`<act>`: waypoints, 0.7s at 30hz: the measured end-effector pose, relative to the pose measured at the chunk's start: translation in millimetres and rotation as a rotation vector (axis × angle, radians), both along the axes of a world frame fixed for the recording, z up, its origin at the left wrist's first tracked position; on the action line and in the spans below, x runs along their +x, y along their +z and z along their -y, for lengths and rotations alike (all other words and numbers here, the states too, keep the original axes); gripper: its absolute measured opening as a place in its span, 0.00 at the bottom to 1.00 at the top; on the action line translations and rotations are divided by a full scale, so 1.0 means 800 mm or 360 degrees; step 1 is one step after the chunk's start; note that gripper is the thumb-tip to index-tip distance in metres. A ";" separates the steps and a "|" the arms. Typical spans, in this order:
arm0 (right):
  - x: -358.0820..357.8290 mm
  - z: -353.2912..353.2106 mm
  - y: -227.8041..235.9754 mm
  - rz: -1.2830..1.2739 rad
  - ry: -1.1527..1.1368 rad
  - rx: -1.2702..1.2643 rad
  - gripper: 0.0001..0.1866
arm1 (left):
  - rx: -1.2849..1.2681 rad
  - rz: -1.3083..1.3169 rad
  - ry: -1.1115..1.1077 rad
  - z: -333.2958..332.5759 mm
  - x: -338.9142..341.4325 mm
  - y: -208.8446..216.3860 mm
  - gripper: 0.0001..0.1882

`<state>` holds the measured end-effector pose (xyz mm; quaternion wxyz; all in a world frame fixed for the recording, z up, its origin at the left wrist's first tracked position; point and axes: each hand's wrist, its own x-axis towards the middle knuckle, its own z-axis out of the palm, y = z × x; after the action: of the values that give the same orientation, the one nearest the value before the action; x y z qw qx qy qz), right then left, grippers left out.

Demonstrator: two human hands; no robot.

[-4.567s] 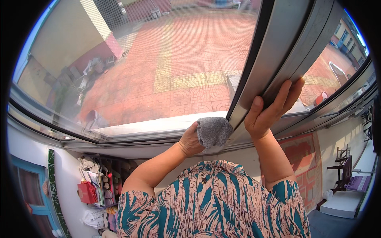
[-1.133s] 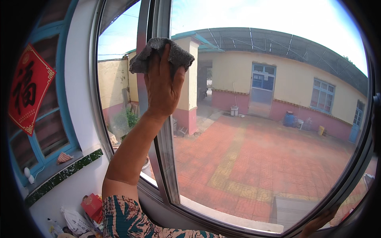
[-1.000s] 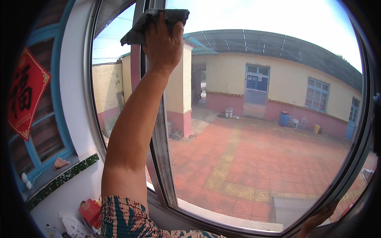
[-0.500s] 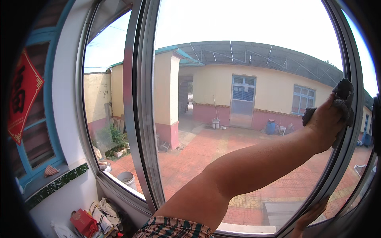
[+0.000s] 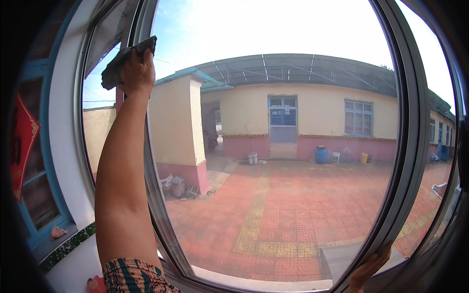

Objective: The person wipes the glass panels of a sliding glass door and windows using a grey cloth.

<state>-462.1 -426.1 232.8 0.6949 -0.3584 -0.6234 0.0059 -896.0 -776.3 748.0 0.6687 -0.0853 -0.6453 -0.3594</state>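
Swung leftward since half a second ago, the left hand (image 5: 138,75) has carried the grey cloth (image 5: 115,71) from the right side of the window frame (image 5: 413,112) to its left upright (image 5: 143,22). Beyond it, red-and-yellow patterned paving (image 5: 293,210) spreads to a long cream-and-pink building (image 5: 322,115) on the far side. In that building is a blue-framed door (image 5: 282,134), with a blue barrel (image 5: 321,155) standing to its right. A red decoration with a gold border (image 5: 22,141) hangs on the left. From a patterned sleeve (image 5: 129,273), the bare left arm (image 5: 122,185) reaches toward the left upright. At the near right, the right hand (image 5: 369,267) touches the window frame; whether its fingers close round the metal, I cannot tell. The left hand's fingers hold the bunched cloth at the left upright, one end jutting left.
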 end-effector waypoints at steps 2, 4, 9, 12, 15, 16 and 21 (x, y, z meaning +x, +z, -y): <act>0.001 -0.002 -0.002 0.0018 -0.0012 -0.0002 0.25 | 0.0024 0.0114 -0.0081 -0.003 0.000 0.016 0.33; 0.003 -0.001 -0.003 0.0024 0.0009 -0.0012 0.26 | 0.0146 0.0139 -0.0187 -0.036 0.016 0.032 0.32; 0.003 0.004 -0.016 0.0005 0.0163 -0.0045 0.26 | 0.0009 -0.0055 -0.0165 -0.115 0.083 0.084 0.32; 0.005 0.004 -0.030 0.0118 0.0014 0.0001 0.28 | -0.0151 -0.0206 -0.0183 -0.180 0.145 0.098 0.32; -0.006 0.010 -0.043 0.0050 0.0195 -0.0065 0.27 | -0.0282 -0.0626 -0.0075 -0.259 0.210 0.087 0.27; -0.005 0.009 -0.045 0.0019 0.0232 -0.0054 0.27 | -0.0283 -0.0859 -0.0019 -0.289 0.229 0.085 0.24; 0.007 0.011 -0.049 0.0134 0.0463 -0.0108 0.28 | -0.0658 -0.1477 -0.0346 -0.399 0.348 0.028 0.21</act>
<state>-456.5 -435.1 193.3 0.6475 -0.2875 -0.6968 0.1123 -617.3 -457.4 770.5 0.8124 -0.4326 -0.3258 -0.2161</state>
